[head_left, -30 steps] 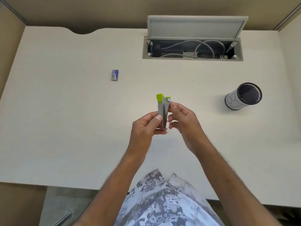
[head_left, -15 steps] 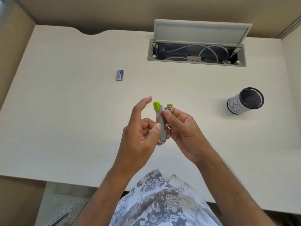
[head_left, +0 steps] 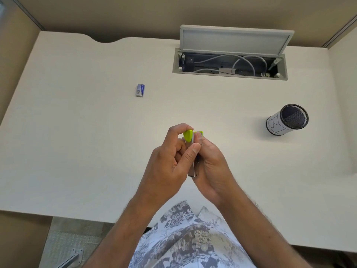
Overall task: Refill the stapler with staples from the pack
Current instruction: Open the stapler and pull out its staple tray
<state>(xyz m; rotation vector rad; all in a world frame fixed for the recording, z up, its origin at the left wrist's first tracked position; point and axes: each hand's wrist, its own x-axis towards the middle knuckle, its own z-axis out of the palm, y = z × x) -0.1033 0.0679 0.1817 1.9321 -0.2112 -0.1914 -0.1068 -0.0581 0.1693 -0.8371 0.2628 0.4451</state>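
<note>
- Both hands hold the stapler (head_left: 193,163) in the air above the near middle of the desk (head_left: 81,142), clear of the surface.
- The stapler stands on end, its lime-green tips up and its silver body running down between the palms.
- The left hand (head_left: 170,163) is closed on it: the thumb presses the silver side and the curled forefinger hooks over the left green tip.
- The right hand (head_left: 211,163) is closed around the other side, cradling the body from behind, fingers up near the right green tip.
- The staple pack (head_left: 140,90), small and blue-and-silver, lies flat well apart from the hands, toward the far left of the desk.
- A dark mesh cup (head_left: 287,119) lies tipped near the right edge.
- A cable tray (head_left: 229,63) sits open at the far edge, its lid raised.
</note>
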